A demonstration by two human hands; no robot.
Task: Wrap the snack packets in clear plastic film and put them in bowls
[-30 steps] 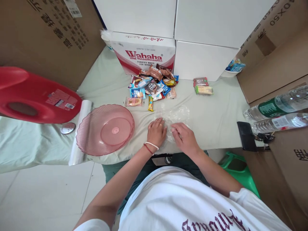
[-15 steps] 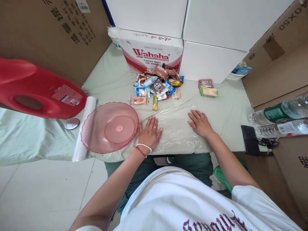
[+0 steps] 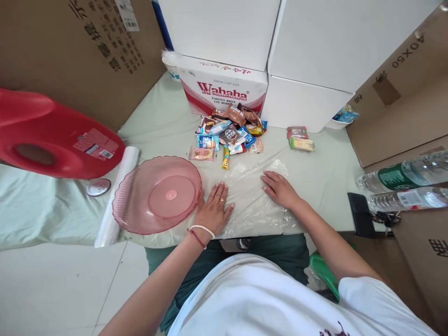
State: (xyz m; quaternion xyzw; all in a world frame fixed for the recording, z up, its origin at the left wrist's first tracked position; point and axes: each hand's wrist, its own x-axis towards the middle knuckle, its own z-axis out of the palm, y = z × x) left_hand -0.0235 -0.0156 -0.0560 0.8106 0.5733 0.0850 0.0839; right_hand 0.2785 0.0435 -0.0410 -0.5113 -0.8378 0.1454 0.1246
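A pale green cloth (image 3: 157,121) covers the table, walled in at the back by brown cardboard boxes (image 3: 70,51) and white boxes (image 3: 315,42); a red jug (image 3: 52,140) lies on its side at the left edge; a Wahaha carton (image 3: 224,91) stands against the white boxes at the far side; a pink plate (image 3: 140,172), with nothing on it, sits on the cloth near the front edge, just left of the hands; a clear plastic sheet (image 3: 250,196) is spread flat on the cloth in front of the person, between the plate and the bare cloth on the right, its near edge hanging slightly over the table front; a roll of film (image 3: 129,158) lies slantwise beside the plate, under its left rim; a heap of snack packets (image 3: 231,133) lies just beyond the sheet, at the foot of the carton; two water bottles (image 3: 402,175) lie at the far right, with a dark phone (image 3: 357,207) near them; the left hand (image 3: 213,212) rests palm down on the sheet's left part, fingers apart and gripping nothing, its edge close to the plate rim; the right hand (image 3: 280,189) lies flat on the sheet's right part, fingers straight and likewise clamped on nothing; two loose packets (image 3: 300,138) lie apart from the heap, to its right; a small metal disc (image 3: 98,187) sits below the jug
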